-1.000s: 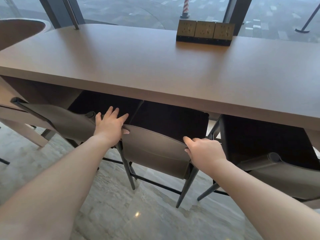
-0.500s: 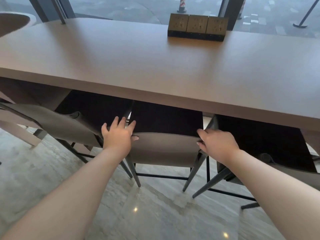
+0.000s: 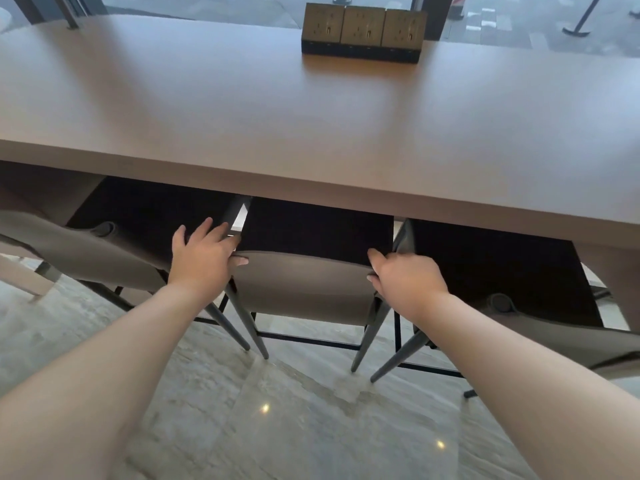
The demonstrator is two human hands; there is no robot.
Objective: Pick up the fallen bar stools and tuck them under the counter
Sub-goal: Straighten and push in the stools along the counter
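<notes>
both your hands are on the backrest of the middle bar stool (image 3: 304, 289), which stands upright at the counter (image 3: 311, 140).

your left hand (image 3: 202, 258) grips the backrest's left top corner, fingers curled over the far side and thumb pressed along the front face. your right hand (image 3: 407, 280) closes over the right top corner in the same way, fingers wrapped over the edge. the stool's dark seat sits partly under the counter's front edge, its backrest just outside it, and its slim dark legs rest on the marble floor (image 3: 294, 420). a left stool (image 3: 90, 251) and a right stool (image 3: 540, 327) stand close on either side, also upright with their seats under the counter. a socket block (image 3: 362, 32) sits on the counter's far side, near the window.
</notes>
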